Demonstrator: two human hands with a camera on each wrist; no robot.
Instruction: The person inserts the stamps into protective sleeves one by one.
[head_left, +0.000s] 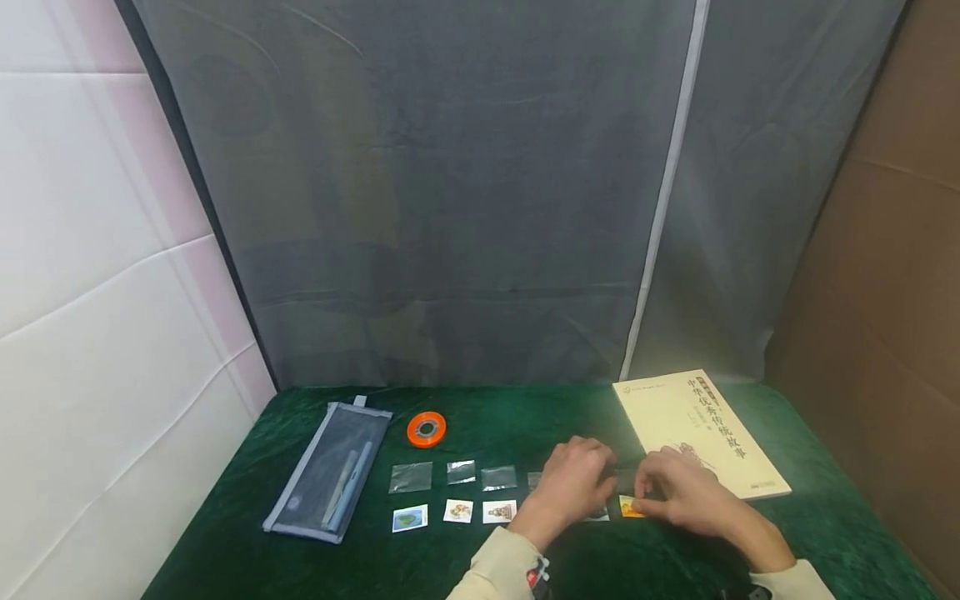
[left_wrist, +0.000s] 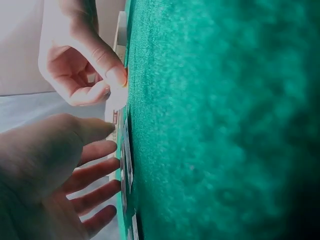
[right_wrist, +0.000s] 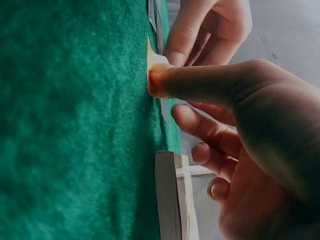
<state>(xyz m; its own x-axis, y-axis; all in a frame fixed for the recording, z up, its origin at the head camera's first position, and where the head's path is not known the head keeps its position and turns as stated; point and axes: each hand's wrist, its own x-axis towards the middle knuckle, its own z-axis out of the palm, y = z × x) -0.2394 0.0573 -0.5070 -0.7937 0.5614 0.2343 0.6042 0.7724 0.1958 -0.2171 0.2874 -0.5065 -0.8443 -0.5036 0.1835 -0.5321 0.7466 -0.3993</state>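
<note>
My right hand (head_left: 686, 490) pinches a small yellow stamp (head_left: 628, 505) between thumb and forefinger, low over the green cloth. In the right wrist view one corner of that stamp shows past the thumb. Just to its left, my left hand (head_left: 572, 482) hovers palm down; the left wrist view shows its fingers (left_wrist: 95, 197) spread and loosely bent, holding nothing. Beneath it, the row of stamps and clear sleeves is partly covered. Farther left lie a blue-green stamp (head_left: 409, 518) and two white ones with small figures, each below a clear plastic sleeve (head_left: 411, 477).
A cream book (head_left: 701, 425) lies flat behind and right of my right hand. On the left is a mesh zip pouch (head_left: 330, 471) with pens inside. An orange tape roll (head_left: 426, 430) sits behind the sleeves. Grey curtain (head_left: 480, 192) hangs along the back edge.
</note>
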